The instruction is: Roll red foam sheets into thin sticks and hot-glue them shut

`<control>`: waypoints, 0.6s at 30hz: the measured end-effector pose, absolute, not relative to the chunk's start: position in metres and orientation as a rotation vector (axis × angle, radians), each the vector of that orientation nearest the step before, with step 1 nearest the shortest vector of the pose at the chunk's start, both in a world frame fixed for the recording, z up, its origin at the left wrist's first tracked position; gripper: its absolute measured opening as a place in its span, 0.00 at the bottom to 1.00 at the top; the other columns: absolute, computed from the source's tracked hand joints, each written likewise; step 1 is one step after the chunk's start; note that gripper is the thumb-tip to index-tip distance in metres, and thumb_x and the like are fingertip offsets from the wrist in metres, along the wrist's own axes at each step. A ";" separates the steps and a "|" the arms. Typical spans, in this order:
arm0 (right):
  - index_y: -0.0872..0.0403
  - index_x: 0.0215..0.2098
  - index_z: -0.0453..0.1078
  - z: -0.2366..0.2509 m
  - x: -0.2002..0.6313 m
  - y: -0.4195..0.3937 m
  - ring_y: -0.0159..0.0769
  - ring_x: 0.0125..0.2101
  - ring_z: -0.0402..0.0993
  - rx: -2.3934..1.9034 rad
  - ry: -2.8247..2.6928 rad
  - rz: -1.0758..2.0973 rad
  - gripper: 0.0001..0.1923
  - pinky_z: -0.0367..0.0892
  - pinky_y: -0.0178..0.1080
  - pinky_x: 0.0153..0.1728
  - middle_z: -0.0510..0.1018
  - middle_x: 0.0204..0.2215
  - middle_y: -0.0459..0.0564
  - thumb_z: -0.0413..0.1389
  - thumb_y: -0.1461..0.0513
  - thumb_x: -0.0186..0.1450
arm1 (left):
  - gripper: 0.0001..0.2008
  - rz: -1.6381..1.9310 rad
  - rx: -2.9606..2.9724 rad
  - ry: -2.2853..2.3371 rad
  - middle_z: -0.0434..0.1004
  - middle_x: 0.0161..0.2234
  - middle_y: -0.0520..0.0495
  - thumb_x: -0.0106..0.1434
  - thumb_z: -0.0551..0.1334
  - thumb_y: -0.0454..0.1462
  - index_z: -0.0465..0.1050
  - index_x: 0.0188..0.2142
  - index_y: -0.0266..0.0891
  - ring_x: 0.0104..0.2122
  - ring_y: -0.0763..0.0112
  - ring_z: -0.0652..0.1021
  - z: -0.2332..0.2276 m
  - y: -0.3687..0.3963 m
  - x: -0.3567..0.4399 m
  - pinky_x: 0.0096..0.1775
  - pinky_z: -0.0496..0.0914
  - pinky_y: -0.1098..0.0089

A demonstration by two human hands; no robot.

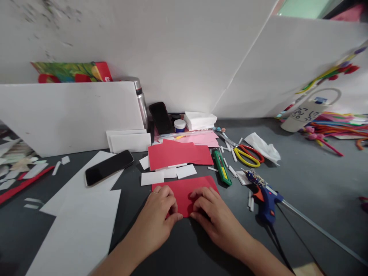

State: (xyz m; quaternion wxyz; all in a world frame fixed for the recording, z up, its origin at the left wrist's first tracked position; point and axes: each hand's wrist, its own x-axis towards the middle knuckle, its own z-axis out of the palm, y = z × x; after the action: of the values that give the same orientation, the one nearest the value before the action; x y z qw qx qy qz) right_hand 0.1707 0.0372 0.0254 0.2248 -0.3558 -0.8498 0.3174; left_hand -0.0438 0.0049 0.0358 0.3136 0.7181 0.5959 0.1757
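Note:
A red sheet of paper (181, 191) lies on the dark table in front of me. My left hand (161, 211) is over its left part, fingers curled and thumb at the near edge, pinching the paper. On the right part, my right hand (211, 212) has its fingers bent, with the thumb at the same near edge. Between the two hands the middle of the sheet shows. Just beyond are small white paper rectangles (152, 178) and a stack of red paper pieces (178, 155). Right of them lies a green utility knife (221, 167).
To the right are scissors (247, 156), a crumpled tissue (263, 147) and a blue glue gun (268, 205) with a glue stick and cord. White sheets (80, 230) and a phone (109, 167) lie left. A white board (71, 119) stands behind, near a steel bottle (141, 101).

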 end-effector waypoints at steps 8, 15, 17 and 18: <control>0.52 0.36 0.66 0.028 0.169 0.036 0.43 0.49 0.68 -0.998 -2.378 0.807 0.07 0.65 0.49 0.50 0.71 0.48 0.53 0.54 0.70 0.67 | 0.10 0.472 1.884 1.595 0.70 0.37 0.49 0.62 0.66 0.37 0.68 0.26 0.40 0.40 0.62 0.69 0.036 0.006 -0.042 0.43 0.65 0.59; 0.52 0.36 0.66 0.027 0.167 0.034 0.43 0.49 0.67 -1.021 -2.386 0.794 0.06 0.65 0.49 0.50 0.71 0.48 0.54 0.53 0.69 0.68 | 0.09 0.459 1.919 1.605 0.69 0.37 0.48 0.61 0.65 0.34 0.67 0.26 0.40 0.40 0.61 0.69 0.038 0.007 -0.040 0.43 0.65 0.58; 0.52 0.36 0.66 0.027 0.166 0.034 0.42 0.48 0.67 -1.022 -2.382 0.788 0.06 0.65 0.49 0.50 0.71 0.48 0.54 0.53 0.69 0.68 | 0.09 0.465 1.915 1.613 0.69 0.37 0.48 0.61 0.65 0.34 0.67 0.26 0.40 0.40 0.61 0.69 0.038 0.007 -0.040 0.43 0.65 0.58; 0.52 0.36 0.66 0.027 0.166 0.035 0.42 0.48 0.67 -1.026 -2.381 0.784 0.06 0.65 0.49 0.50 0.71 0.48 0.54 0.52 0.69 0.68 | 0.09 0.464 1.914 1.612 0.69 0.37 0.48 0.61 0.65 0.34 0.67 0.26 0.40 0.40 0.61 0.70 0.038 0.007 -0.040 0.44 0.65 0.57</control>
State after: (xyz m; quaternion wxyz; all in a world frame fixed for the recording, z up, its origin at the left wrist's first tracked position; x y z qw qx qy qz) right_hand 0.1656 0.0348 0.0266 0.2145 -0.3700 -0.8586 0.2827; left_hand -0.0404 0.0071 0.0378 0.2942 0.7188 0.6053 0.1743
